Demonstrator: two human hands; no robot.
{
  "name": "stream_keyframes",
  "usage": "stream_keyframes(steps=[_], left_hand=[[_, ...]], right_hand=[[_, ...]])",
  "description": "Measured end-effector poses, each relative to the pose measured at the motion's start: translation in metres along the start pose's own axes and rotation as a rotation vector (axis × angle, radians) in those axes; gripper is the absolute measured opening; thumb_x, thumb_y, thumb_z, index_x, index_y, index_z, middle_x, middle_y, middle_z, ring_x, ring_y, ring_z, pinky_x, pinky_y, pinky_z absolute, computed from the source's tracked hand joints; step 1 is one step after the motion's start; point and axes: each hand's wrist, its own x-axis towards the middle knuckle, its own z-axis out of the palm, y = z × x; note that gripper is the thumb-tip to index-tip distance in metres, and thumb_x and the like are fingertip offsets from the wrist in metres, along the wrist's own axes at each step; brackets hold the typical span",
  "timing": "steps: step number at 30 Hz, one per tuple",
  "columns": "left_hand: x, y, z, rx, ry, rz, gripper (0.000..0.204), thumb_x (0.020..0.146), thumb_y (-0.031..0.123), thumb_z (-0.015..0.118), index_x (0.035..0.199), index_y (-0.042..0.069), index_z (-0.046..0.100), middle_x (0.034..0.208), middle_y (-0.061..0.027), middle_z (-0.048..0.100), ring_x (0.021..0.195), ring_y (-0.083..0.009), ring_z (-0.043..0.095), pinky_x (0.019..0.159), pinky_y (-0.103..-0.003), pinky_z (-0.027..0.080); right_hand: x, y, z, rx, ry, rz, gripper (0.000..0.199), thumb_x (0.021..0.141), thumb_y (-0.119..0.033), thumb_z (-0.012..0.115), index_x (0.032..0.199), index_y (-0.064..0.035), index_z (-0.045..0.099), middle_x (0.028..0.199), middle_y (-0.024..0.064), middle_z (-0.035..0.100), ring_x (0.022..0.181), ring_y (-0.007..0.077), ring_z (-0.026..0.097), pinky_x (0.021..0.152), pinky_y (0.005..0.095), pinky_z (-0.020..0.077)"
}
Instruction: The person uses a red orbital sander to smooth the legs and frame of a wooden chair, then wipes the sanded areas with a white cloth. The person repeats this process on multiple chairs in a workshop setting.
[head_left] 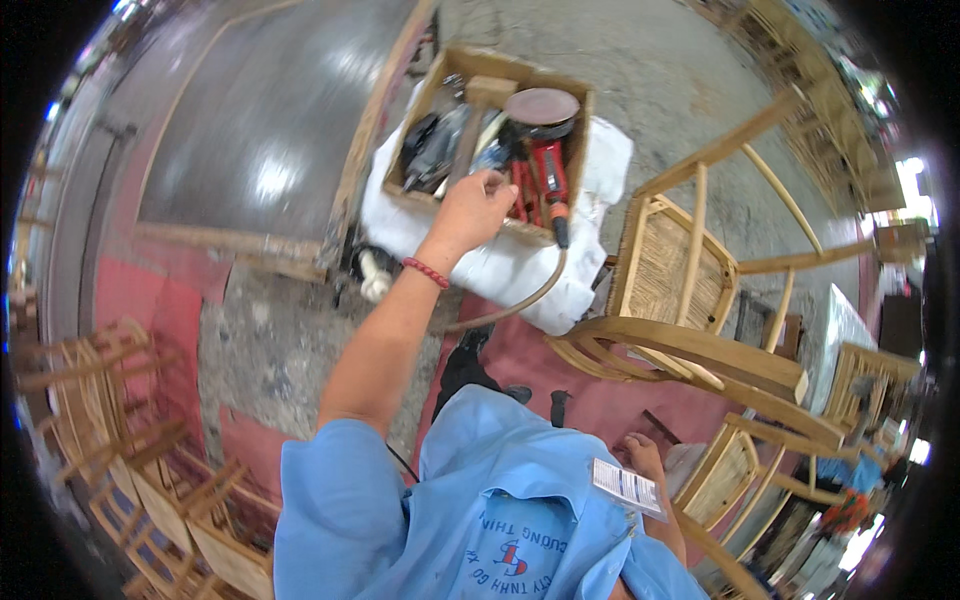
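My left hand (474,208) reaches over the near edge of a cardboard box (436,82), its fingers bent together. Whatever they may pinch is too small or hidden to name. Inside the box, a red power sander (549,172) with a round pad (541,106) lies to the right of the hand, beside several red-handled tools (522,190). A wooden mallet (490,92) and a dark grey tool (437,158) lie farther left. Low at my right side is my right hand (640,455), small in view, its fingers partly hidden.
The box rests on a white-covered support (602,165). A hose (520,303) curves from the sander toward me. Wooden chairs stand to the right, the nearest with a woven seat (668,262), and more chairs (165,470) at lower left. A dark-topped table (265,130) stands at upper left.
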Motion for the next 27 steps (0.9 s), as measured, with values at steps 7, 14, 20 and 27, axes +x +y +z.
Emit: stream_keyframes(steps=[7, 14, 20, 27], left_hand=[[0.076, -0.008, 0.097, 0.114, -0.242, -0.15, 0.047, 0.082, 0.039, 0.067, 0.099, -0.005, 0.065, 0.095, -0.0184, 0.07, 0.083, -0.0288, 0.068, 0.078, -0.039, 0.052], [0.093, -0.026, 0.125, -0.362, -0.24, -0.297, 0.037, 0.09, 0.033, 0.064, 0.104, -0.001, 0.069, 0.097, -0.0074, 0.067, 0.081, -0.0177, 0.063, 0.069, -0.03, 0.051], [0.023, 0.027, 0.09, -0.661, -0.491, -0.298, 0.024, 0.098, 0.025, 0.056, 0.102, 0.001, 0.056, 0.086, -0.0042, 0.06, 0.069, -0.0112, 0.055, 0.054, -0.022, 0.044], [-0.149, 0.119, 0.068, -0.752, -0.706, -0.019, 0.053, 0.092, 0.042, 0.063, 0.128, 0.006, 0.048, 0.086, -0.0016, 0.057, 0.061, -0.0063, 0.051, 0.041, -0.017, 0.037]], right_hand=[[-0.06, 0.057, 0.055, 0.44, 0.329, 0.261, 0.032, 0.09, -0.021, 0.062, 0.114, 0.0008, 0.061, 0.091, 0.011, 0.067, 0.067, 0.0206, 0.065, 0.054, 0.0334, 0.0501], [-0.095, 0.117, 0.152, 0.507, 0.318, 0.38, 0.034, 0.088, -0.027, 0.061, 0.104, 0.0022, 0.065, 0.083, 0.0135, 0.068, 0.069, 0.0218, 0.065, 0.056, 0.0341, 0.052], [-0.113, 0.147, 0.176, 0.531, 0.307, 0.38, 0.044, 0.09, -0.034, 0.062, 0.123, -0.0046, 0.065, 0.105, 0.0137, 0.069, 0.082, 0.0211, 0.066, 0.07, 0.0367, 0.0554], [-0.141, 0.054, 0.085, 0.336, 0.31, -0.503, 0.059, 0.09, -0.043, 0.064, 0.131, -0.0011, 0.056, 0.134, 0.0197, 0.057, 0.126, 0.0318, 0.054, 0.106, 0.0401, 0.0416]])
